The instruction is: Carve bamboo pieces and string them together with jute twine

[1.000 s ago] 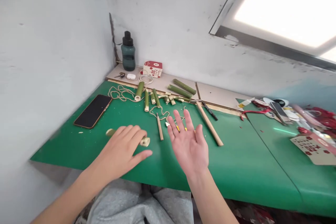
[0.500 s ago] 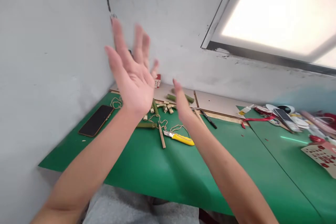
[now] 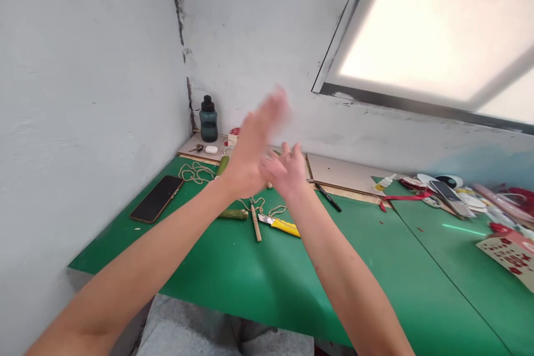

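My left hand is raised above the table, its fingers stretched up and blurred by motion. Close beside it, my right hand is held palm up with the fingers apart. The hands overlap in view; whether they touch I cannot tell. Neither holds anything that I can see. Below them on the green table mat lie a yellow utility knife, a thin wooden-handled tool, a green bamboo piece and some twine. My hands hide other pieces behind them.
A phone lies at the left, and a dark water bottle stands in the corner. A black pen lies right of my hands. Farther right are a small glue bottle, red ribbon and a patterned paper box.
My left hand has swung right and turned from an open palm to edge-on, nearing my right hand. My right hand has turned palm up. The bottle has come into view.
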The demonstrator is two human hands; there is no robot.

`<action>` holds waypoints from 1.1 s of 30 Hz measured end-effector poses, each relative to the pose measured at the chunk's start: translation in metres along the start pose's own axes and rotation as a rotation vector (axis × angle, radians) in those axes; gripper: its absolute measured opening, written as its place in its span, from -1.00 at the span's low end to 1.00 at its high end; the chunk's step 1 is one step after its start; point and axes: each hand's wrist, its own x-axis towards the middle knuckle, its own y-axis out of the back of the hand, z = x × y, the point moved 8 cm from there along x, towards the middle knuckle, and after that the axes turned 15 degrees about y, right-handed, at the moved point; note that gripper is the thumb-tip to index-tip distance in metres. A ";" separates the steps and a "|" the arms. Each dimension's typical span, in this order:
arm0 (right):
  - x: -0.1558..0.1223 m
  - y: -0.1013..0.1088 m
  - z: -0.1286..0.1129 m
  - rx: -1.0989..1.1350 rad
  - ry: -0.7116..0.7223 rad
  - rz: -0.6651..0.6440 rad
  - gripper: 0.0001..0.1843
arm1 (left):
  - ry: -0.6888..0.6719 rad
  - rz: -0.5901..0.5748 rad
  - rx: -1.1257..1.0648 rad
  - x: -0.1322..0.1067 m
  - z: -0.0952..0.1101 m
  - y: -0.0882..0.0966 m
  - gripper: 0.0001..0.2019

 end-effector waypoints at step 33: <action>-0.133 0.067 0.086 -0.834 -0.004 -0.203 -0.67 | 0.572 -0.422 -0.636 -0.025 -0.126 -0.148 -0.78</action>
